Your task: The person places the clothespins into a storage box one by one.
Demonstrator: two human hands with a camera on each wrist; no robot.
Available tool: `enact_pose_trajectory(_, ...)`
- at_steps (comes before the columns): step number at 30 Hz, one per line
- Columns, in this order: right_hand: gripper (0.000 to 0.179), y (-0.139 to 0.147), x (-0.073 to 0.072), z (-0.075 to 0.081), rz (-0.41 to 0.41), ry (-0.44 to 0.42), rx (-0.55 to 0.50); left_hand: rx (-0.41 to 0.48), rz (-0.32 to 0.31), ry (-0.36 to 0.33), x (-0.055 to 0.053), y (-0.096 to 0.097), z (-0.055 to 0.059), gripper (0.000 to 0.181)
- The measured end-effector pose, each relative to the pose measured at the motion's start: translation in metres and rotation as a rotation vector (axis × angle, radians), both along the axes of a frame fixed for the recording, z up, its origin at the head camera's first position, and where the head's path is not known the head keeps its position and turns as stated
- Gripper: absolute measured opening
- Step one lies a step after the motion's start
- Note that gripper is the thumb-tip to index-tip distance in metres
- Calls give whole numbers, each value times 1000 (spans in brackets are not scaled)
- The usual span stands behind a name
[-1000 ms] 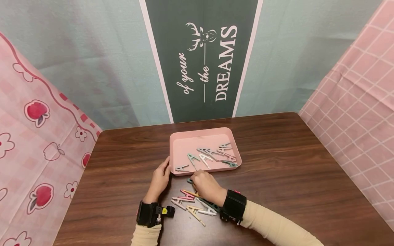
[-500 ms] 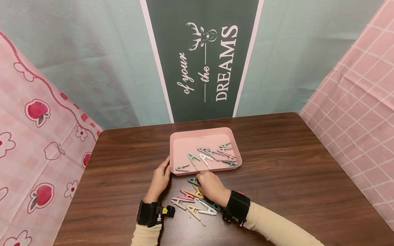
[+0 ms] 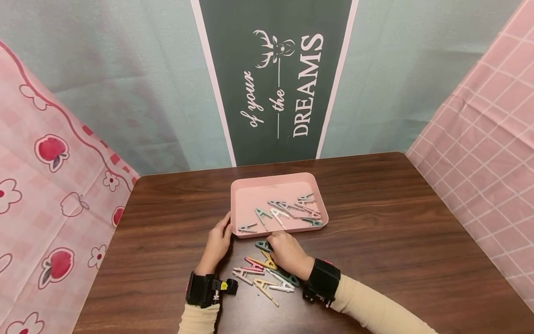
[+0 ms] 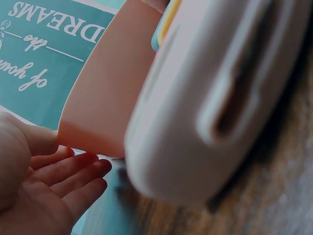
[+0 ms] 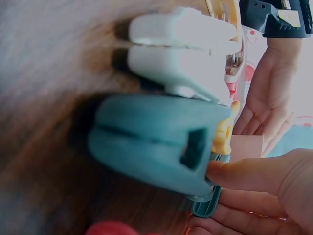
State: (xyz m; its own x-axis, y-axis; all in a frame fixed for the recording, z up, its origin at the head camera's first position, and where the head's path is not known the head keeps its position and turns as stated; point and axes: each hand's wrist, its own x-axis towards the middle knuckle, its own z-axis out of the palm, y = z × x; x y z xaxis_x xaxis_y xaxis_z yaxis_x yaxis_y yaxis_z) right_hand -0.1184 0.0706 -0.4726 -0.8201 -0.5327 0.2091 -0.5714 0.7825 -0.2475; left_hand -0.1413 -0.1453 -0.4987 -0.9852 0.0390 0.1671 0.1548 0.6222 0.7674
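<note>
My right hand (image 3: 289,253) pinches one end of a dark green clothespin (image 3: 263,246) just in front of the tray. In the right wrist view the thumb lies against its narrow handle (image 5: 208,203), with fingers beyond. Close by the hand lie a yellow clothespin (image 3: 269,260), a red-pink one (image 3: 253,266), a pale pink one (image 3: 243,275), a cream one (image 3: 264,290), a white one (image 3: 282,284) and another dark green one (image 3: 288,278). My left hand (image 3: 217,241) touches the front left corner of the pink tray (image 3: 271,181), its fingers extended in the left wrist view.
Inside the tray are several clothespins, among them a mint one (image 3: 261,217), a white one (image 3: 278,217) and a grey one (image 3: 247,228). The brown wooden table (image 3: 375,208) meets hanging cloths at the back and sides.
My right hand has shifted slightly right and back toward the body, exposing more of the dark green clothespin and the yellow one. The left hand and the tray stay in place.
</note>
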Motion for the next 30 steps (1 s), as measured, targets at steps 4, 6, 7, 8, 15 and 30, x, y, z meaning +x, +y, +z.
enact_pose_trajectory(4,12,2,2,2,4,10,-18,6,-1,-2,0,1,2,41)
enact_pose_trajectory(6,12,2,3,4,12,17,-24,14,3,-1,1,1,3,41)
enact_pose_trajectory(7,13,2,3,5,17,20,-26,14,5,2,1,1,3,41)
enact_pose_trajectory(8,13,2,4,6,20,21,-28,18,9,-3,1,2,3,41)
enact_pose_trajectory(15,17,3,6,12,17,-7,-27,51,51,-34,1,4,3,42)
enact_pose_trajectory(30,23,4,4,29,41,-88,-82,182,91,-65,1,10,3,42)
